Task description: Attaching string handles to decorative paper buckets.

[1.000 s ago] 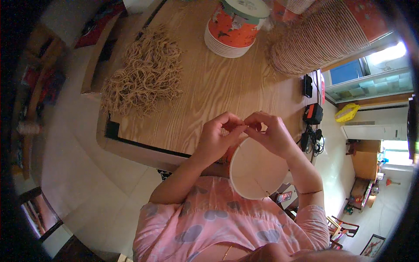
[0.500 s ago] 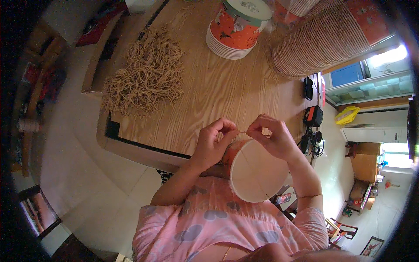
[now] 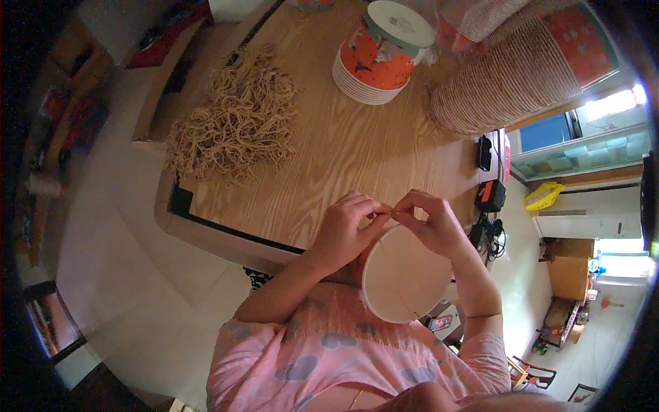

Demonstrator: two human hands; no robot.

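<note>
A paper bucket [image 3: 406, 271] is tipped with its pale, round face upward, close against my shirt at the table's near edge. A bit of its orange side shows at the left. Over its far rim, my left hand [image 3: 347, 226] and my right hand [image 3: 431, 220] meet, each pinching thin brown twine [image 3: 392, 212] between thumb and forefinger. The fingertips almost touch and hide most of the twine there. A short length of twine also shows at the bucket's near rim.
On the wood-grain table [image 3: 329, 158], a tangled heap of brown twine [image 3: 237, 123] lies at the left. Stacked orange paper buckets [image 3: 379, 58] stand at the back, beside a long leaning stack of buckets [image 3: 508, 82]. Black adapters and cables [image 3: 489, 230] line the right edge.
My hands have drawn together, the left moving right, so the gap between the fingertips has closed. The twine stretched across the bucket's face has slackened and shifted. The view has shifted slightly.
</note>
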